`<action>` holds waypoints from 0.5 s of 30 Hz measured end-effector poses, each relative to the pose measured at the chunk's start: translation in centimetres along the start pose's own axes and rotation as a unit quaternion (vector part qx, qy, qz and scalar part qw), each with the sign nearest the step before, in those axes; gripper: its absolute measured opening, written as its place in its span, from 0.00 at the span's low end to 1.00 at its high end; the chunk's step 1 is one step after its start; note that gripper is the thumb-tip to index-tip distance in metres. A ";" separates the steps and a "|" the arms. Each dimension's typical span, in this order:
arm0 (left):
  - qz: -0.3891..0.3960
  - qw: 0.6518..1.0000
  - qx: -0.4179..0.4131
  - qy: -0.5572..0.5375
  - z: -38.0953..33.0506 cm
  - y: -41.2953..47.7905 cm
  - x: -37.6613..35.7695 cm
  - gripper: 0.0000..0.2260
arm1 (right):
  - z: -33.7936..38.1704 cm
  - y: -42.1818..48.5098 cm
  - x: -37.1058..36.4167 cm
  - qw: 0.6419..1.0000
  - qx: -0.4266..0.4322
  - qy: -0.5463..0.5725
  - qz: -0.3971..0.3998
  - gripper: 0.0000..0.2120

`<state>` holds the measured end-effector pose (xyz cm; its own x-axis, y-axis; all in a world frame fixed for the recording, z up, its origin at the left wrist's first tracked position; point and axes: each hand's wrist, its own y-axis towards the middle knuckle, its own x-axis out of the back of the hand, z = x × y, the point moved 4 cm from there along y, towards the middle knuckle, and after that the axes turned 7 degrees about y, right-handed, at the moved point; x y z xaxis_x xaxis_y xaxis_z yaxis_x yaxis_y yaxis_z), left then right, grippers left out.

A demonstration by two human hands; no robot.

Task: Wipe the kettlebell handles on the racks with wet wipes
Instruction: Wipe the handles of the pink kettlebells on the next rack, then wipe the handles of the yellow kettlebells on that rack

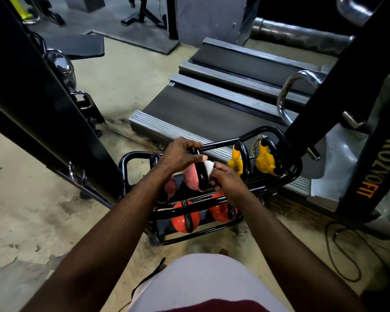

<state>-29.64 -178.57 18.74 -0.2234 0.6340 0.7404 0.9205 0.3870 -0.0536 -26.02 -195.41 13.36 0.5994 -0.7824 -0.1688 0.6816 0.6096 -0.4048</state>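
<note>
A black tube rack (288,174) on the floor holds several kettlebells. My left hand (180,154) grips the top of the black handle of a pink kettlebell (191,176) on the upper shelf. My right hand (225,175) pinches a white wet wipe (208,167) against the side of that same handle. Two yellow kettlebells (265,159) stand to the right on the upper shelf. Two orange kettlebells (185,218) sit on the lower shelf, and another pink one (169,188) is partly hidden under my left forearm.
A treadmill deck (212,113) lies just behind the rack. A black machine upright marked PROZVOFIT (374,158) rises at the right, and a black frame post (43,104) at the left. A black cable (347,251) loops on the concrete floor at lower right.
</note>
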 end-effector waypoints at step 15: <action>-0.085 0.993 -0.026 0.076 -3.4 2.4 -2.5 0.11 | 4.3 -0.3 11.5 0.944 0.205 -0.170 -0.197 0.03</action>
<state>-25.79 -181.51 19.03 -0.3302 0.4524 0.8284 0.8896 0.4426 0.1129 -17.56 -204.03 15.37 0.3183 -0.9152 0.2473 0.9428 0.3328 0.0182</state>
